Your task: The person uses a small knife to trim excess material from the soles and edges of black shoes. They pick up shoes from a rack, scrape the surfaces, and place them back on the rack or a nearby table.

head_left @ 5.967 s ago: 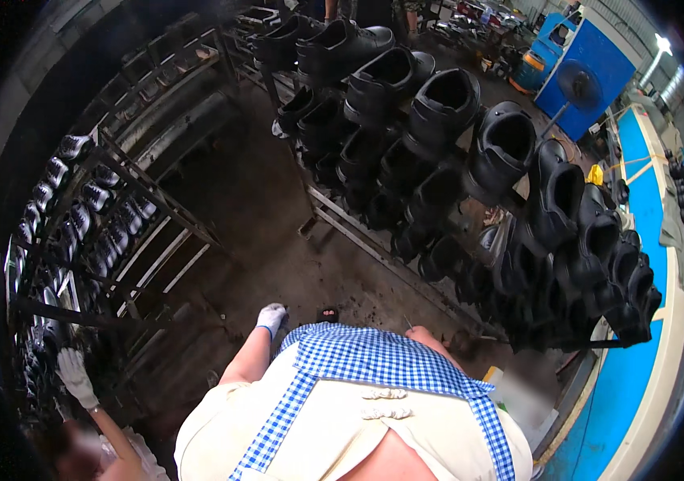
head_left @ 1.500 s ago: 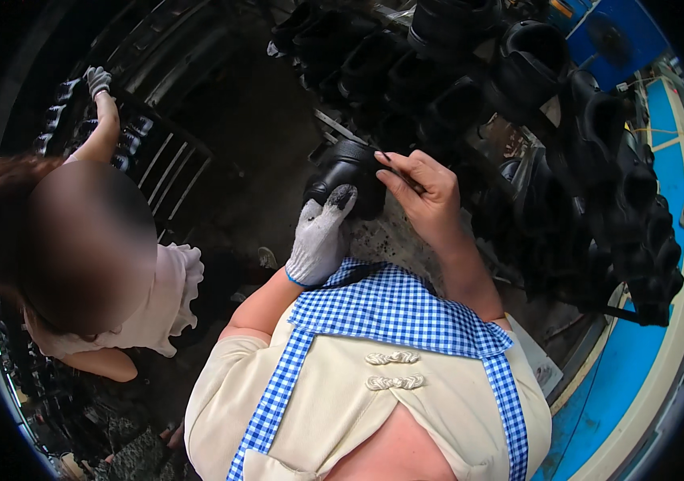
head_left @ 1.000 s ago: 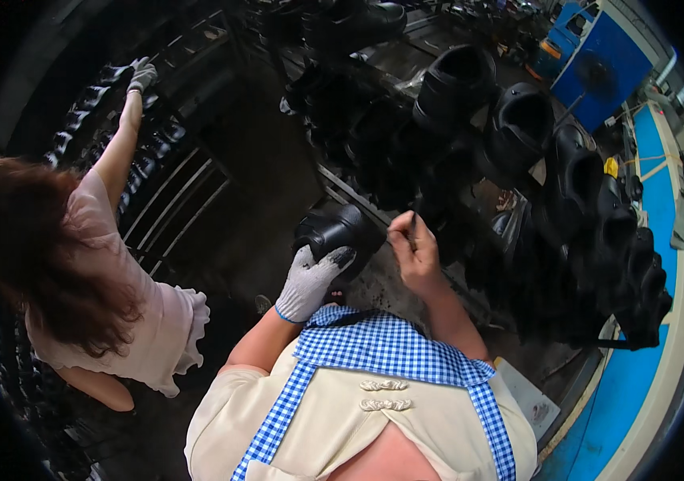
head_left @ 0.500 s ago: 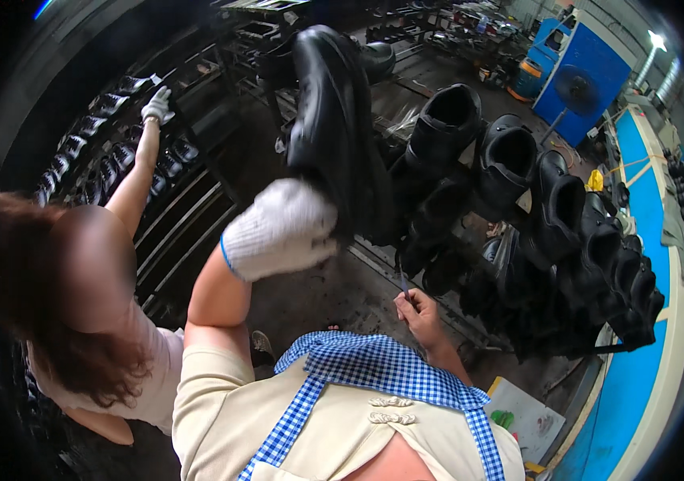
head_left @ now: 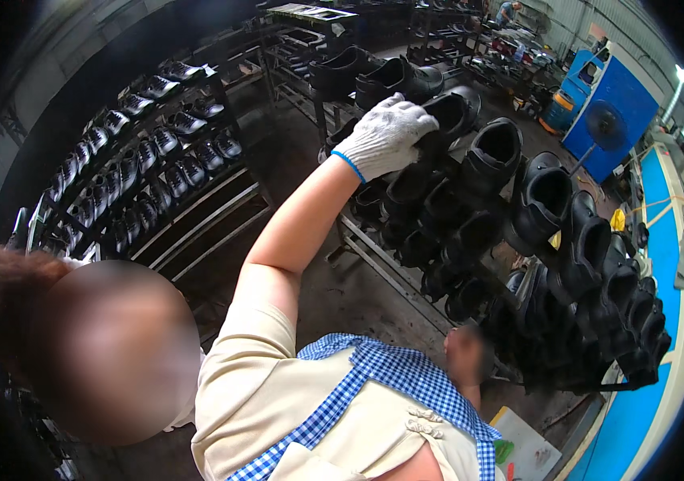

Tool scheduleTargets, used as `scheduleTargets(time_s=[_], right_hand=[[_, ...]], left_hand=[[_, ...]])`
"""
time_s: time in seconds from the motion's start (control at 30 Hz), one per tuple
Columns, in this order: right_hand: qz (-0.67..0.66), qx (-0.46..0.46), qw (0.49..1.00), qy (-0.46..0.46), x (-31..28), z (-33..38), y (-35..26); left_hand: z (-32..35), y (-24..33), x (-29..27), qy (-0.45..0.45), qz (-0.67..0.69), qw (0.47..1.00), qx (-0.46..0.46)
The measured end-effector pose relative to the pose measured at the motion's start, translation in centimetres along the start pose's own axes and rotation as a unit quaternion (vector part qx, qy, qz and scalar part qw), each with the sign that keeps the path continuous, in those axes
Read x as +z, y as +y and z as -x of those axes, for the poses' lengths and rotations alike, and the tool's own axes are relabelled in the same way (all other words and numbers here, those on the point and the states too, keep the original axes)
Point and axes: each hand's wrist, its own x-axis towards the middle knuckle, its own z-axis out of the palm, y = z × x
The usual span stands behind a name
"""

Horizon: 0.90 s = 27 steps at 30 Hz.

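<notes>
My left hand (head_left: 388, 138), in a white knitted glove with a blue cuff, reaches out to the top row of a shoe rack. Its fingers are curled over a black shoe (head_left: 451, 115), partly hidden behind the glove. More black shoes stand on both sides, among them a shoe (head_left: 492, 151) to the right and a shoe (head_left: 382, 80) just beyond the glove. My bare right hand (head_left: 465, 354) is low beside the rack, close to my apron (head_left: 390, 373). It is blurred, so its fingers and anything in them cannot be made out.
Another person (head_left: 109, 353) stands close at my left. Beyond them is a rack (head_left: 221, 200) of black shoes on several tiers. A fan (head_left: 605, 124) stands before a blue panel (head_left: 626, 104) at the far right, and a blue-sided bench (head_left: 626, 425) runs along the right.
My left hand has moved away and to the right, from holding a black shoe up close to the rack's top row. My right hand has shifted down and right. The other person's gloved arm has dropped from view.
</notes>
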Motion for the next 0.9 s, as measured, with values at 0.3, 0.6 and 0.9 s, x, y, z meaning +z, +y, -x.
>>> scheduleTargets(time_s=[0.3, 0.6, 0.9], right_hand=[[-0.061, -0.11, 0.992, 0.008, 0.8, -1.4, -4.5], [-0.059, 0.095, 0.99, -0.091, 3.7, -2.3, -0.6], [-0.114, 0.179, 0.958, -0.195, 5.3, -2.6, 5.3]], left_hand=[[7.8, 8.0, 2.8, 0.198, 0.185, 0.962, -0.042], [20.6, 14.4, 11.4, -0.089, 0.435, 0.847, -0.293], [21.7, 16.2, 12.5, -0.168, 0.455, 0.825, -0.291]])
